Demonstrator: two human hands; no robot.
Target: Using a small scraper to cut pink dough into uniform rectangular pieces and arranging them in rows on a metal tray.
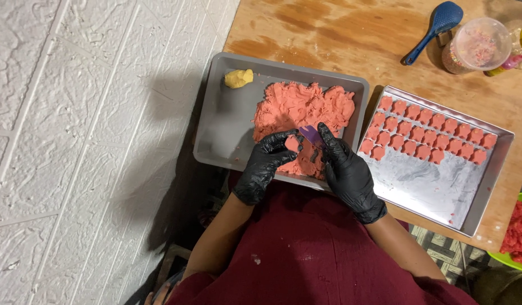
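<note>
Right grip [343, 161] closed on purple cutter [310, 134], left grip [268, 161] pinching a pink dough piece [293, 143] against it, over the dough mass [303, 107] in grey tray [227, 130]. Cut shapes [427, 133] fill the neighbouring metal tray [436, 192] on counter [340, 34].

Wooden table [340, 34] bears 2 trays [227, 130], spoon [433, 28], tub [478, 45].

Round clear lidded tub [477, 45] of coloured bits, table's far right corner
</note>
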